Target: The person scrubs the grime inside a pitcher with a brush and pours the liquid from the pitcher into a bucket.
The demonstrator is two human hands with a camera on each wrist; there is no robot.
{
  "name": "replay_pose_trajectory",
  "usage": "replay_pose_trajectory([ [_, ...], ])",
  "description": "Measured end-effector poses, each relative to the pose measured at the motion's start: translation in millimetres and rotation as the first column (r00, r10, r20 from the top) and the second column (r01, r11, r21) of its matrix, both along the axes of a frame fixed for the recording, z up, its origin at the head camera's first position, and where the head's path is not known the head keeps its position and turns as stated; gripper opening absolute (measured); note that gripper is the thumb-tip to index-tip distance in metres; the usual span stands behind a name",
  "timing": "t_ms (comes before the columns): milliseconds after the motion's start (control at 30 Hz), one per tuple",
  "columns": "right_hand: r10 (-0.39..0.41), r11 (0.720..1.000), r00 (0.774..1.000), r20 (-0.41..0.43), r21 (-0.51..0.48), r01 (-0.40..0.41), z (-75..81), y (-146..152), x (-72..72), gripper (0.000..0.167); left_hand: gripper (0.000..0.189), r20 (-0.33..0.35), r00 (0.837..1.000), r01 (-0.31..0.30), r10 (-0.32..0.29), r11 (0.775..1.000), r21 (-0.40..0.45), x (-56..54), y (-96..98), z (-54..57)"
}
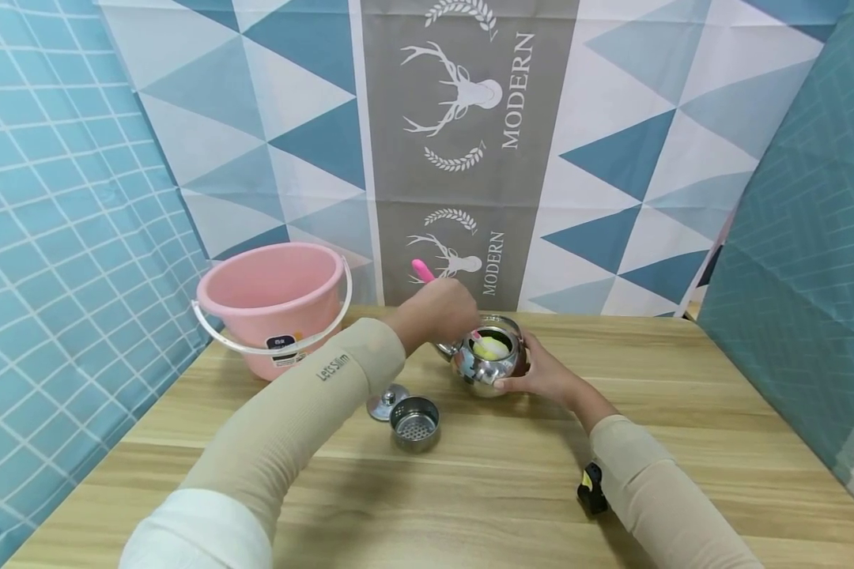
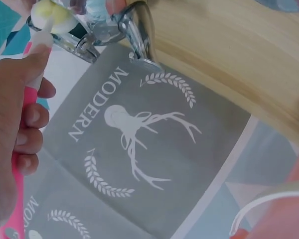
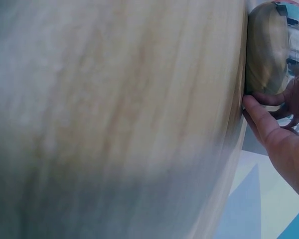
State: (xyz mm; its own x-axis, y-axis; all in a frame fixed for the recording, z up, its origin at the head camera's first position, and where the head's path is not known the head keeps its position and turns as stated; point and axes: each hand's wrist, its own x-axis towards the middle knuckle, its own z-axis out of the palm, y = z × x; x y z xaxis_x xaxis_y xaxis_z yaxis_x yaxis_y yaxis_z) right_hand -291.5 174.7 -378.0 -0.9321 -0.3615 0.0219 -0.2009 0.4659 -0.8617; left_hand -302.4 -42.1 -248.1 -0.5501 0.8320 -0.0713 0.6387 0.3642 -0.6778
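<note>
A sponge bottle brush with a pink handle (image 1: 422, 271) is gripped in my left hand (image 1: 444, 312). Its yellow-and-white sponge head (image 1: 491, 348) sits in the mouth of a shiny steel teapot (image 1: 480, 375). In the left wrist view, the fingers of that hand (image 2: 15, 109) curl round the handle, and the spout (image 2: 144, 40) points away from the body. My right hand (image 1: 544, 375) holds the teapot's right side, thumb in front. The right wrist view shows fingers (image 3: 261, 117) against the pot's lower wall; the pot is partly cut off there.
A steel strainer basket (image 1: 416, 427) and the teapot lid (image 1: 386, 403) lie on the wooden table (image 1: 470, 506) in front of the pot. At the back left stands a pink bucket (image 1: 270, 308) with a white handle. A small black object (image 1: 592, 490) lies near the right forearm.
</note>
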Motion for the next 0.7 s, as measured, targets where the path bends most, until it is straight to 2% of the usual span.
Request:
replay_pose_trajectory([
  [133,-0.001,1.000,1.000,-0.001,0.005,0.001,0.7,0.0,0.9,0.113,0.012,0.018,1.000,-0.013,0.014,0.999,-0.031,-1.4,0.4,4.2],
  [367,-0.012,1.000,1.000,0.003,-0.002,0.012,-1.3,1.3,1.0,0.113,0.013,-0.047,0.999,-0.021,0.018,0.997,-0.072,1.7,5.6,8.3],
  [500,-0.012,1.000,1.000,-0.001,-0.010,0.012,-1.2,1.0,1.3,0.113,0.018,-0.092,0.993,-0.085,0.079,0.994,-0.068,3.5,10.4,6.8],
  [600,-0.009,1.000,1.000,-0.007,0.005,0.009,-1.1,1.4,1.6,0.113,0.020,-0.142,0.981,-0.146,0.135,0.986,-0.076,4.9,14.2,4.2],
  [700,-0.010,1.000,1.000,-0.011,0.020,0.010,-0.5,1.9,1.5,0.114,0.023,-0.188,0.970,-0.172,0.154,0.982,-0.082,5.1,17.4,0.6],
])
